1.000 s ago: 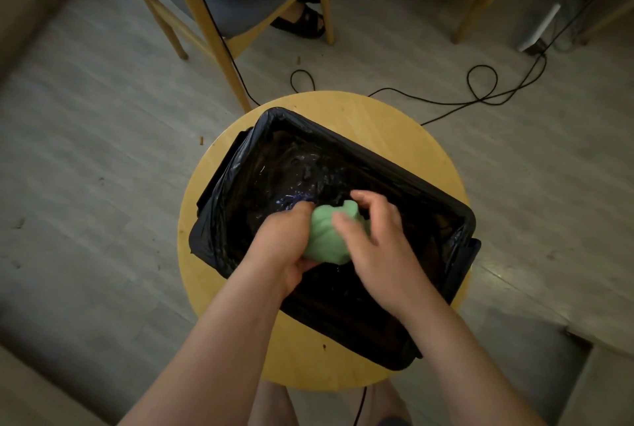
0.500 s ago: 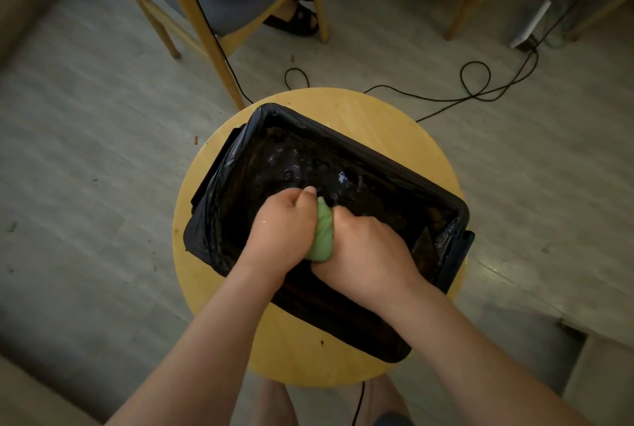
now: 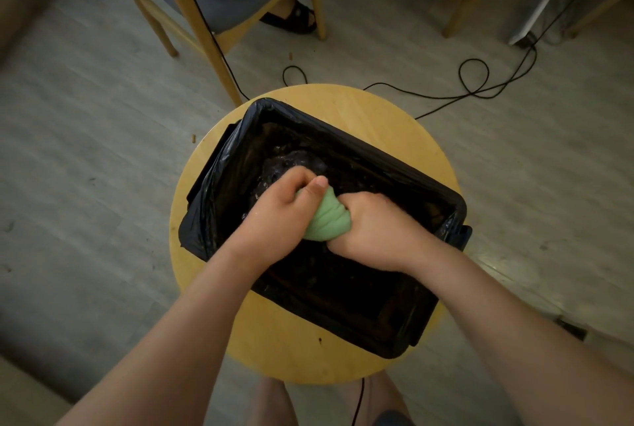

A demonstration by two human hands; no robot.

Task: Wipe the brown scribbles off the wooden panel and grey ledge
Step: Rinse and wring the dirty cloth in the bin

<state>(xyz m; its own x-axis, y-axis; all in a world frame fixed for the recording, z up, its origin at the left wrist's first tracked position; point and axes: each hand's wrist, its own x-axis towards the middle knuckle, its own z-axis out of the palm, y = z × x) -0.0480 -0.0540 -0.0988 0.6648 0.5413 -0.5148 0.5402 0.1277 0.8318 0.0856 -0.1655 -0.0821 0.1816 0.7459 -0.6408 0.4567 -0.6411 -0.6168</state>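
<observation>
A green cloth (image 3: 328,220) is bunched and twisted between both my hands, above a rectangular bin lined with a black plastic bag (image 3: 442,216). My left hand (image 3: 278,213) grips the cloth's left end, thumb on top. My right hand (image 3: 374,230) grips its right end in a fist. The liner's bottom glistens with liquid below the cloth. The wooden panel and the grey ledge are not in view.
The bin stands on a round wooden stool (image 3: 394,106) on a grey plank floor. A wooden chair (image 3: 206,24) with a seated person is behind it. A black cable (image 3: 473,82) loops across the floor at the right. My legs show below the stool.
My hands have closed tight on the cloth and twisted it into a compact wad; a second ago my right fingers lay loosely over it. Both hands have shifted slightly right.
</observation>
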